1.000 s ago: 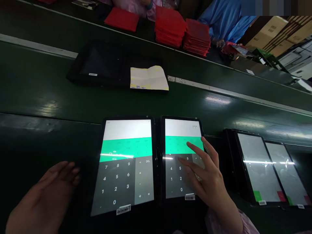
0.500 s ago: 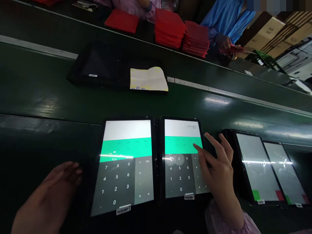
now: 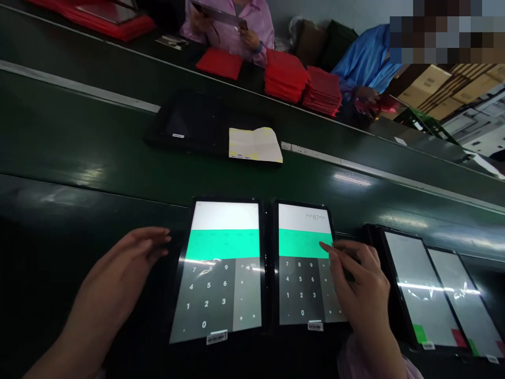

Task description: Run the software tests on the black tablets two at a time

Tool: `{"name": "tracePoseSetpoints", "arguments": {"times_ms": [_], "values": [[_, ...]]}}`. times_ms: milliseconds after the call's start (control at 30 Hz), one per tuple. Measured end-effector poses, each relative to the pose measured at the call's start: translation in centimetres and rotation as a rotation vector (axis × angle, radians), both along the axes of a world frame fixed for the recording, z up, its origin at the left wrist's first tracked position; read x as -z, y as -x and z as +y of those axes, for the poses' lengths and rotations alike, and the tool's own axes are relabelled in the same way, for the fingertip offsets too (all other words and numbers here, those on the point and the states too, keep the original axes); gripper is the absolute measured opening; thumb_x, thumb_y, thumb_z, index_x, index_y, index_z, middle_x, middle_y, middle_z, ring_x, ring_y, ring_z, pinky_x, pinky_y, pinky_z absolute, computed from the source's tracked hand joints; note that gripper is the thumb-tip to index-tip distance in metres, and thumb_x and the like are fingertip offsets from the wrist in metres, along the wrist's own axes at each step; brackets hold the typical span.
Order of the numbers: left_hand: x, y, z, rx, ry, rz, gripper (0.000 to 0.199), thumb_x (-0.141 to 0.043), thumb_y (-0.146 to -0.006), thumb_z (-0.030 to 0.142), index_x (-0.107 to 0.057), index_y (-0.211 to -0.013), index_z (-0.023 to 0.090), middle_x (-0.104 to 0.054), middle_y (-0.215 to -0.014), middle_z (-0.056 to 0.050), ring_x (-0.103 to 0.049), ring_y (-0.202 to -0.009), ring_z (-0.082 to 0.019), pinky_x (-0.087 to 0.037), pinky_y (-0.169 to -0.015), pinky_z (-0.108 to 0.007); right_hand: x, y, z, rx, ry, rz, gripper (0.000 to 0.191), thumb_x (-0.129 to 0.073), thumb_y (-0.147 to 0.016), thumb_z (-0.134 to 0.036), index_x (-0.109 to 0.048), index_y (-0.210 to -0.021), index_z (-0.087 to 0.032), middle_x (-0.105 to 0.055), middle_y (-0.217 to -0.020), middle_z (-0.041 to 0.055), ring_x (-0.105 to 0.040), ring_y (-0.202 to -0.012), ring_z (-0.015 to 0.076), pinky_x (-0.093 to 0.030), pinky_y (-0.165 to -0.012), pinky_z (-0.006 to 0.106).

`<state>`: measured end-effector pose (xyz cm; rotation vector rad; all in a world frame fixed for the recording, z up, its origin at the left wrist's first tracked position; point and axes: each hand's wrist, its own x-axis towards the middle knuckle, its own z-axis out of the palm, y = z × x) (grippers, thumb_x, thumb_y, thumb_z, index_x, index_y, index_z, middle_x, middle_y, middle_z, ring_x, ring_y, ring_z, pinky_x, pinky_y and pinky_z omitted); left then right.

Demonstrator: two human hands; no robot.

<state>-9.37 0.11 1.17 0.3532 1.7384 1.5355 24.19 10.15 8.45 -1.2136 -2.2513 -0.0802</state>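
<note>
Left hand (image 3: 124,258): open, fingers lightly curled, nothing held; left of the right tablet.
Left tablet (image 3: 209,297): calculator keypad lit; just left of the right tablet.
Right tablet (image 3: 302,297): landmark; calculator open, a digit row at its display's top, too small to read.
Right hand (image 3: 361,284): half curled; right index fingertip (image 3: 322,245) over the tablet's green band, contact unclear; any hold on the dark shape beneath cannot be told.
Grey-screened tablets (image 3: 420,284): right of the right tablet.
Technique: keys are best pressed squarely by one fingertip, the display being checked after each entry.
</note>
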Motion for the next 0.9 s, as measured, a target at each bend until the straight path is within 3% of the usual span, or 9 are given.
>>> {"name": "tracePoseSetpoints", "arguments": {"times_ms": [33,100,233,333,433,600,667,800,900], "values": [[-0.7,-0.2,0.9,-0.091,-0.026,0.004,0.019,-0.071,-0.079,0.033,-0.069,-0.097,0.025,-0.075,-0.115,-0.003,-0.066,-0.123,-0.028,-0.056,-0.105,-0.038,-0.9,0.9,-0.3,-0.035,0.091,0.027,0.029,-0.057,-0.106,-0.026,-0.085,-0.106,-0.023,-0.068,-0.076,0.0034,-0.069,-0.070,0.0162,-0.057,-0.055,0.026],[-1.6,-0.7,2.2,-0.117,0.029,-0.027,0.029,-0.070,-0.077,0.033,-0.071,-0.105,0.027,-0.076,-0.125,-0.005,-0.064,-0.131,-0.031,-0.049,-0.116,-0.045,-2.3,3.1,-0.9,-0.155,0.270,0.035,0.032,-0.052,-0.109,-0.025,-0.084,-0.114,-0.019,-0.057,-0.061,-0.0028,-0.055,-0.048,0.0096,-0.046,-0.045,0.021],[-1.6,-1.5,2.2,0.107,0.226,-0.061,0.055,-0.065,-0.076,0.049,-0.070,-0.127,0.026,-0.073,-0.139,-0.008,-0.063,-0.134,-0.039,-0.048,-0.116,-0.054,-2.5,8.5,-1.2,-0.339,0.398,-0.169,0.039,-0.045,-0.110,-0.025,-0.083,-0.117,-0.015,-0.065,-0.059,-0.0010,-0.058,-0.047,0.0104,-0.039,-0.046,0.023],[-1.1,-1.4,1.4,0.200,0.166,-0.032,0.065,-0.064,-0.071,0.059,-0.070,-0.126,0.024,-0.071,-0.145,-0.010,-0.060,-0.140,-0.039,-0.046,-0.118,-0.051,-0.9,11.0,-0.7,-0.339,0.408,-0.327,0.038,-0.048,-0.108,-0.027,-0.080,-0.126,-0.018,-0.069,-0.061,0.0002,-0.061,-0.050,0.0119,-0.036,-0.049,0.024],[-1.2,-1.1,1.1,0.249,0.128,-0.099,0.074,-0.066,-0.066,0.064,-0.070,-0.128,0.024,-0.069,-0.148,-0.011,-0.061,-0.138,-0.040,-0.048,-0.117,-0.052,0.3,11.4,-0.3,-0.318,0.382,-0.387,0.039,-0.046,-0.108,-0.026,-0.082,-0.122,-0.020,-0.071,-0.063,0.0009,-0.061,-0.051,0.0121,-0.035,-0.051,0.025],[-1.4,-1.1,0.7,0.258,0.131,-0.116,0.073,-0.069,-0.062,0.060,-0.073,-0.127,0.027,-0.067,-0.152,-0.008,-0.057,-0.143,-0.039,-0.049,-0.116,-0.050,0.1,11.0,-0.4,-0.187,0.313,-0.390,0.045,-0.046,-0.106,-0.027,-0.079,-0.076,-0.019,-0.069,-0.060,0.0024,-0.061,-0.050,0.0122,-0.035,-0.051,0.027],[-1.3,-1.2,0.5,0.273,0.117,-0.101,0.072,-0.070,-0.061,0.056,-0.074,-0.126,0.027,-0.066,-0.152,-0.007,-0.054,-0.147,-0.039,-0.048,-0.117,-0.048,0.1,11.3,-0.7,-0.210,0.295,-0.381,0.044,-0.045,-0.106,-0.026,-0.082,-0.083,-0.019,-0.068,-0.060,0.0021,-0.062,-0.050,0.0121,-0.036,-0.051,0.026],[-1.0,-1.3,0.3,0.304,0.089,-0.103,0.076,-0.069,-0.060,0.053,-0.072,-0.130,0.025,-0.063,-0.155,-0.009,-0.054,-0.147,-0.039,-0.046,-0.119,-0.049,0.5,11.5,-0.8,-0.292,0.289,-0.357,0.040,-0.044,-0.107,-0.023,-0.082,-0.116,-0.019,-0.074,-0.069,0.0026,-0.067,-0.055,0.0130,-0.039,-0.051,0.024],[-0.6,-1.3,0.4,0.323,0.051,-0.087,0.075,-0.068,-0.063,0.052,-0.071,-0.132,0.025,-0.063,-0.156,-0.009,-0.054,-0.147,-0.039,-0.046,-0.119,-0.050,0.5,11.0,-0.7,-0.238,0.289,-0.323,0.039,-0.045,-0.108,-0.023,-0.083,-0.104,-0.017,-0.073,-0.066,0.0023,-0.068,-0.054,0.0137,-0.042,-0.050,0.025]]}}
